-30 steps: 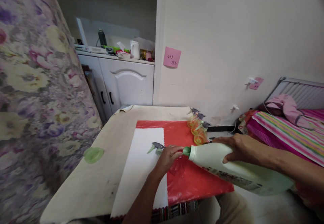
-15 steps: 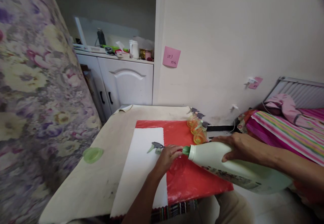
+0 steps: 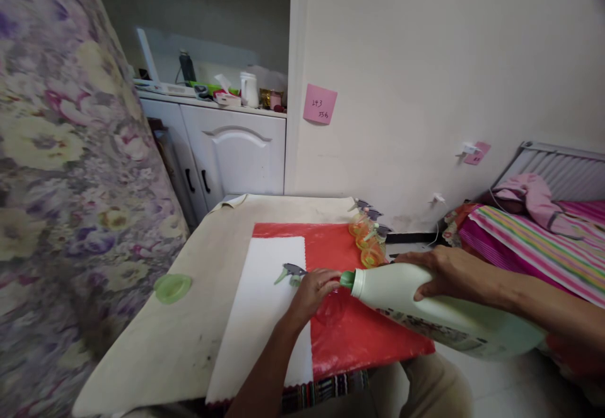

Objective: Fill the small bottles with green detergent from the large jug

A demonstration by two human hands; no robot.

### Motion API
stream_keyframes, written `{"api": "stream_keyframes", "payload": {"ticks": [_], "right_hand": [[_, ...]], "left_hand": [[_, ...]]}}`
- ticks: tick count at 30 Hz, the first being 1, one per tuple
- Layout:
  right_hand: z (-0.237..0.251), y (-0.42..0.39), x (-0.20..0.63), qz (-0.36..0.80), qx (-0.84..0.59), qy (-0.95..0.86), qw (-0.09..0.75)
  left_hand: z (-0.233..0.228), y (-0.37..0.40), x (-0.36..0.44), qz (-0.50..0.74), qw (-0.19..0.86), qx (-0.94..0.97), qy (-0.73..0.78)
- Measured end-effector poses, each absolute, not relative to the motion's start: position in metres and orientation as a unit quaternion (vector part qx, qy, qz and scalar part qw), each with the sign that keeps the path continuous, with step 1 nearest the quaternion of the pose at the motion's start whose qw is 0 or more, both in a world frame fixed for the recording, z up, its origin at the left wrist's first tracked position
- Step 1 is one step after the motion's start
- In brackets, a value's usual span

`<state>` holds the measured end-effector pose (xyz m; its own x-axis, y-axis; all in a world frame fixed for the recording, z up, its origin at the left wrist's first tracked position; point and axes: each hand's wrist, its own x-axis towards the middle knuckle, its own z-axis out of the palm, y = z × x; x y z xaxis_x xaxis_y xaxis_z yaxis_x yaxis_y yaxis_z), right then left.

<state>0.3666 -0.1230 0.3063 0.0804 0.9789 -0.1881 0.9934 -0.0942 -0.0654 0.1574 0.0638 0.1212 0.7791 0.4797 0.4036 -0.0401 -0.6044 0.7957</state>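
My right hand (image 3: 437, 273) grips a large pale green detergent bottle (image 3: 454, 317) that lies tilted almost on its side. Its green spout (image 3: 347, 279) points left, against the fingers of my left hand (image 3: 319, 289). Those fingers are closed around the neck of a clear, round spray bottle (image 3: 331, 309) standing on the red sheet (image 3: 373, 336). Whether liquid is flowing I cannot tell. Just left of my left hand, a dark grey and green spray trigger head (image 3: 290, 272) lies on the white cloth (image 3: 258, 323). A translucent green cap (image 3: 173, 288) rests farther left on the table.
Several spray bottles with orange-yellow contents (image 3: 371, 254) stand in a row at the red sheet's back right corner. The cream-covered table (image 3: 212, 267) has a floral curtain (image 3: 94, 216) on its left. A bed (image 3: 524, 235) stands to the right, and a white cabinet (image 3: 241, 159) behind.
The clear bottle shows a little more plainly below my left hand. Both hands and the detergent bottle keep nearly the same place; the whole view shifts slightly.
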Motion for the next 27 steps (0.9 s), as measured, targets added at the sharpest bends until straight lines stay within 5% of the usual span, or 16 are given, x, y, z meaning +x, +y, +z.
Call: {"api": "stream_keyframes", "payload": {"ticks": [27], "right_hand": [[0.3089, -0.1204, 0.3653, -0.112, 0.744, 0.658, 0.039]], "left_hand": [[0.1170, 0.0651, 0.1585, 0.325, 0.439, 0.830, 0.112]]}}
